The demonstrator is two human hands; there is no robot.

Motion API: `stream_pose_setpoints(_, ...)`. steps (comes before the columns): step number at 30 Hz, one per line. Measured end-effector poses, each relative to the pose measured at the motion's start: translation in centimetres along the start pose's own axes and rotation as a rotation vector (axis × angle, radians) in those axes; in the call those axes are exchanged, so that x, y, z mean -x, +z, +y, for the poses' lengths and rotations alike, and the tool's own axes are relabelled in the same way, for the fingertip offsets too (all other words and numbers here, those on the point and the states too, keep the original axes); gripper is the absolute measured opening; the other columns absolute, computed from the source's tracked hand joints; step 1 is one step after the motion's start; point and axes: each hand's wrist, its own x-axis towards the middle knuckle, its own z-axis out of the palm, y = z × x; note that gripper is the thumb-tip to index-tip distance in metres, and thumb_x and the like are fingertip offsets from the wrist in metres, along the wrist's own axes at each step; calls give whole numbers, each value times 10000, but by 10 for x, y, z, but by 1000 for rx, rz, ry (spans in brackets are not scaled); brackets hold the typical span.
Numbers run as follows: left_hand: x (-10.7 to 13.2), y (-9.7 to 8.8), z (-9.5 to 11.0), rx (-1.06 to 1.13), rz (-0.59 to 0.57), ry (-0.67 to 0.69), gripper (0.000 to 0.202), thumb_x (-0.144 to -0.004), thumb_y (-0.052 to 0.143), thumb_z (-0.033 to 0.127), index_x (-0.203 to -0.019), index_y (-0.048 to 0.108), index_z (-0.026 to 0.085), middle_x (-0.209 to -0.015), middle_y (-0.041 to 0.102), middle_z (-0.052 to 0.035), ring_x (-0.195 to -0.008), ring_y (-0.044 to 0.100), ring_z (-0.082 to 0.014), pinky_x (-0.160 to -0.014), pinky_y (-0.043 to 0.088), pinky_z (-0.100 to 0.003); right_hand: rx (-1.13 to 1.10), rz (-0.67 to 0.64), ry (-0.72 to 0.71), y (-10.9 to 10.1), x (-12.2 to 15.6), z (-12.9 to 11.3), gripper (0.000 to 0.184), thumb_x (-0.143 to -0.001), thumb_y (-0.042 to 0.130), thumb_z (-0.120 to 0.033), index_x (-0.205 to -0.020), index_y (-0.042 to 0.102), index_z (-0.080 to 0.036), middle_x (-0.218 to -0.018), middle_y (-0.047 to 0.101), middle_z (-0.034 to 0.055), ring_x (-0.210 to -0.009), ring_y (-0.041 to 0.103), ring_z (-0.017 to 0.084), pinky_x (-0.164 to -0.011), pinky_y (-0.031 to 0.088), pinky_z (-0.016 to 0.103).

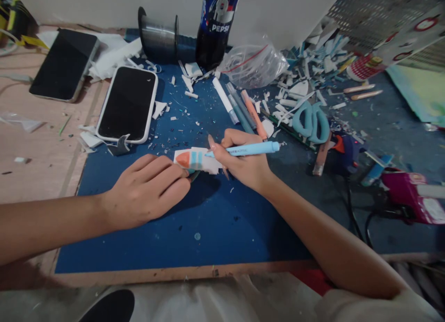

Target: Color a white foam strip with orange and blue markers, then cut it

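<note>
Paper rocket (196, 159), long axis left-right, orange nose to the left.

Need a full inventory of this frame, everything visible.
paper cutout: 1, white with orange and blue, mat centre
marker pen: 1, light blue, in right hand
loose markers: 4, white, blue-grey, orange, behind the hands
scissors: 1, teal, right of markers
phones: 2, black screens, left
Pepsi bottle: 1, dark, back
wire spool: 1, grey, back
plastic bag: 1, clear, beside bottle
paper scraps: many, white, back right
cutting mat: 1, blue, under hands
left hand: 1, fingertips on cutout
right hand: 1, holding pen
</note>
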Motion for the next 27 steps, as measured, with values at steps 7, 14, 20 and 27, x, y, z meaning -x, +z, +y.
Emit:
stream_pose_setpoints(7, 1, 0, 0, 9, -6, -3, 260, -721, 674, 148, -660, 423, 173, -688, 633, -3, -605, 561, -143, -524, 412, -267, -18, -16, -31, 0, -1, 1, 384, -778, 527, -129, -517, 252, -189, -484, 231, -74, -444, 243, 50, -432, 224, 217)
stream_pose_setpoints(14, 2, -1, 1, 9, -8, -3, 270, -718, 678, 148, -657, 416, 175, -675, 630, -2, -593, 558, -146, -514, 404, -270, -36, -40, -20, -1, 1, 1, 368, -773, 531, -131, -519, 272, -188, -484, 245, -74, -443, 258, 51, -432, 237, 211)
stream_pose_setpoints(20, 2, 0, 0, 10, -13, -3, 259, -723, 676, 153, -668, 423, 171, -685, 632, -3, -602, 574, -155, -517, 416, -277, -22, -69, -16, -2, 0, 0, 357, -762, 533, -121, -520, 279, -187, -494, 252, -72, -448, 267, 49, -437, 230, 217)
stream_pose_setpoints(27, 0, -1, 0, 11, 12, 2, 273, -718, 679, 146, -658, 414, 171, -668, 626, -1, -584, 579, -153, -501, 424, -273, -26, -91, -28, -2, 1, -2, 367, -753, 534, -119, -516, 263, -188, -490, 252, -72, -447, 260, 48, -432, 222, 219)
